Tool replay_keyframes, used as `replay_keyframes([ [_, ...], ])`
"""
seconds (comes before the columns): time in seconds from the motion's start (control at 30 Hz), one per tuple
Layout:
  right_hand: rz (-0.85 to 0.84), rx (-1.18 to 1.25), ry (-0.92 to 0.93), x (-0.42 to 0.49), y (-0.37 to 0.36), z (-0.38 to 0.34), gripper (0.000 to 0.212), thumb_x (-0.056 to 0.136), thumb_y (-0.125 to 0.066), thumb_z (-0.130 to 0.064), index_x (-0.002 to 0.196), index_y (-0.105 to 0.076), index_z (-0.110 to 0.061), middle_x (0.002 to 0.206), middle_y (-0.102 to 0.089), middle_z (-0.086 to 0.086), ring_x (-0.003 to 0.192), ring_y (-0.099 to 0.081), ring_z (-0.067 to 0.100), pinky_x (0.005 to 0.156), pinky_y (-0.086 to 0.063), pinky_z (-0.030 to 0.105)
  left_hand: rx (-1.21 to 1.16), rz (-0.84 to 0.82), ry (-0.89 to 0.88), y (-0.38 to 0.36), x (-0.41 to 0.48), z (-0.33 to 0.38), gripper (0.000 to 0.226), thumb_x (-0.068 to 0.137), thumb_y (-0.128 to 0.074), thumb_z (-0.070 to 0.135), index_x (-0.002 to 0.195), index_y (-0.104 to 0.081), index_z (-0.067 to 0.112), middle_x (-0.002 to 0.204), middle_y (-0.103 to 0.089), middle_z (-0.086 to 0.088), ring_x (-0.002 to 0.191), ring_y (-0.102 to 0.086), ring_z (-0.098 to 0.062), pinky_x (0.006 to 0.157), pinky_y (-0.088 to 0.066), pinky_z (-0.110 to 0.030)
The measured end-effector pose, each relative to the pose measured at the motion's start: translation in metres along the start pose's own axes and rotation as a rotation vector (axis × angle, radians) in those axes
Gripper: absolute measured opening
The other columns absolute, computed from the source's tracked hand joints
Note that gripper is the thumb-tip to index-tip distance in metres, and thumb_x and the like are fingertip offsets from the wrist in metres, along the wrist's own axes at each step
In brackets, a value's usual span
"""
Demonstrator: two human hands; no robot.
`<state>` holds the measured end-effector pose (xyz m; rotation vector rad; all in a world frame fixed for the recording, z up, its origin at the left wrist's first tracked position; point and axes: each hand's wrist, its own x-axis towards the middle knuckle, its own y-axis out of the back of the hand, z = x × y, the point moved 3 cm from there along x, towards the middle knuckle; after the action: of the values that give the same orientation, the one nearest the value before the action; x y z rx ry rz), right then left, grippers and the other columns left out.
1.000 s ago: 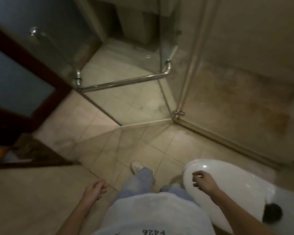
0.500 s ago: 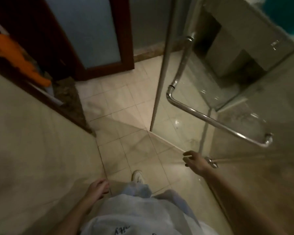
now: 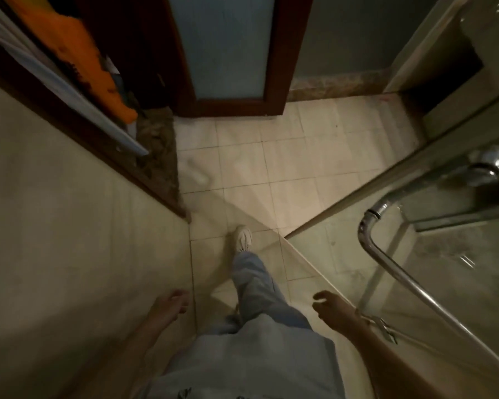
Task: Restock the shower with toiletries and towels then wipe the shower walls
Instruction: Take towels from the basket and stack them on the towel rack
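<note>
Floor (image 3: 285, 156): pale square tiles with thin dark joints, glossy where the light falls.
Wall (image 3: 55, 226): smooth beige slab on the left, edged by a dark wood frame.
Shower glass (image 3: 458, 283): clear, streaked panels on the right, standing beside the person's right arm.
Door (image 3: 222, 44): dark red-brown wood around a frosted pane, at the far end of the floor.
Handle (image 3: 415, 286): round chrome bar with a curved bend, mounted on the shower glass.
Orange cloth (image 3: 78, 53): soft folds, upper left.
Leg (image 3: 254, 286): loose blue denim, stepping forward.
Right hand (image 3: 333, 308): palm down, fingers loosely curled, grip empty, just beside the glass edge.
Left hand (image 3: 170, 305): hanging near the wall, fingers loosely curled, grip empty.
Shoe (image 3: 243, 238): white, laced.
</note>
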<state>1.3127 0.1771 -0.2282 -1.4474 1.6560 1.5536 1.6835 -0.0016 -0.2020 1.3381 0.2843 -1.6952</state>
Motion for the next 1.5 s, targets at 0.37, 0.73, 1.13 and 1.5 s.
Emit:
replay_keyframes([
  [0.37,-0.037,0.137,-0.142,0.093,0.019,-0.104,0.03,0.093,-0.063,-0.015,0.122,-0.064,-0.004,0.115,-0.069,0.016,0.101,-0.067,0.031,0.09,-0.053,0.042,-0.024,0.094,-0.089,0.101,0.099,0.191,0.015,0.101,-0.056,0.019,0.111,-0.067,0.016,0.105,-0.072,-0.009,0.089,-0.068,-0.02,0.074,-0.046,-0.03],
  [0.73,0.027,0.268,0.038,0.139,0.111,-0.286,0.033,0.098,-0.058,-0.028,0.127,-0.061,-0.014,0.121,-0.068,0.01,0.099,-0.069,0.022,0.09,-0.058,0.038,-0.018,0.043,-0.06,0.125,0.196,0.323,0.013,0.104,-0.052,0.015,0.11,-0.063,0.013,0.097,-0.069,-0.011,0.083,-0.064,-0.023,0.073,-0.047,-0.031],
  [1.13,0.296,0.554,-0.087,0.198,0.264,-0.362,0.026,0.097,-0.057,-0.018,0.121,-0.063,-0.011,0.102,-0.072,0.009,0.088,-0.072,0.022,0.081,-0.053,0.036,0.345,-0.14,-0.035,0.154,0.317,0.482,0.016,0.1,-0.059,0.011,0.107,-0.068,0.0,0.087,-0.07,-0.017,0.079,-0.064,-0.03,0.07,-0.047,-0.033],
  [1.5,0.25,0.727,-0.398,0.214,0.212,-0.31,0.032,0.098,-0.059,-0.027,0.123,-0.063,-0.008,0.114,-0.07,0.014,0.094,-0.07,0.027,0.083,-0.055,0.035,0.811,-0.283,-0.33,0.033,0.352,0.723,0.012,0.099,-0.058,0.011,0.107,-0.067,0.008,0.093,-0.071,-0.01,0.075,-0.064,-0.018,0.053,-0.047,-0.015],
])
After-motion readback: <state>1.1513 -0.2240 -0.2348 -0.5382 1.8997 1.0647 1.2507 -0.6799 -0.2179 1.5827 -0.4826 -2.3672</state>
